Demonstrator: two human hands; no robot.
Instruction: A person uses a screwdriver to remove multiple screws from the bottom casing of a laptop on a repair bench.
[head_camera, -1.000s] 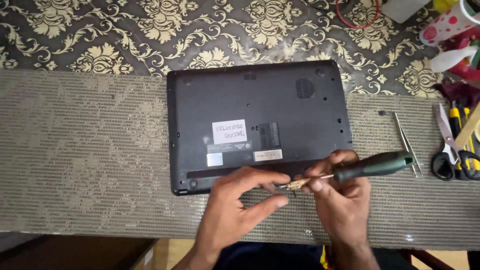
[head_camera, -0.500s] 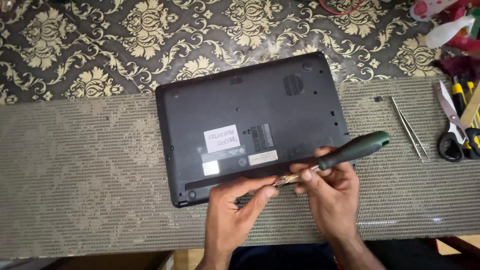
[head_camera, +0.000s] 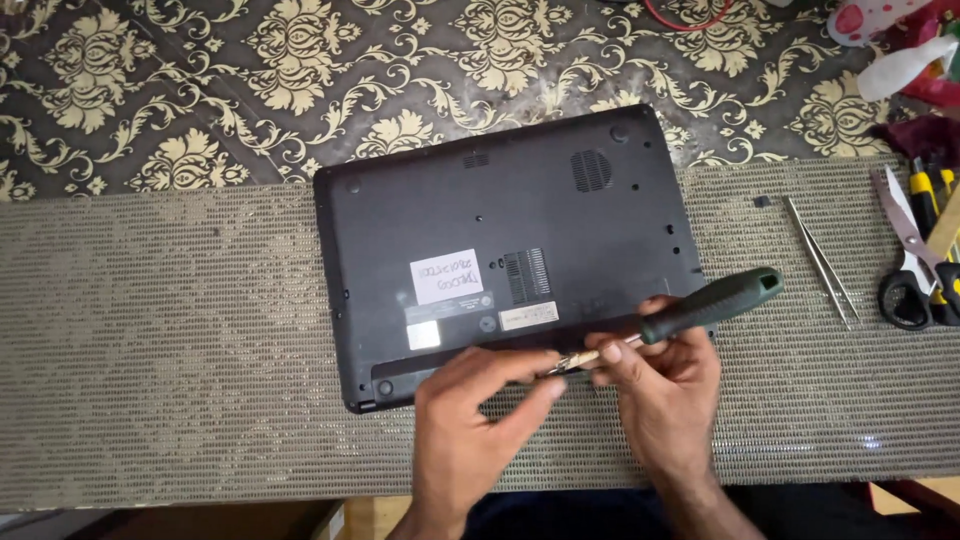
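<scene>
Dark grey upturned laptop on woven mat, left hand pinching tip of green-handled screwdriver, right hand gripping shaft, steel tweezers, scissors right

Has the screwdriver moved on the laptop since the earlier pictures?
No real move. The screwdriver stays at the laptop's near edge, just right of its small white label, held by both hands; the camera shifted.
</scene>
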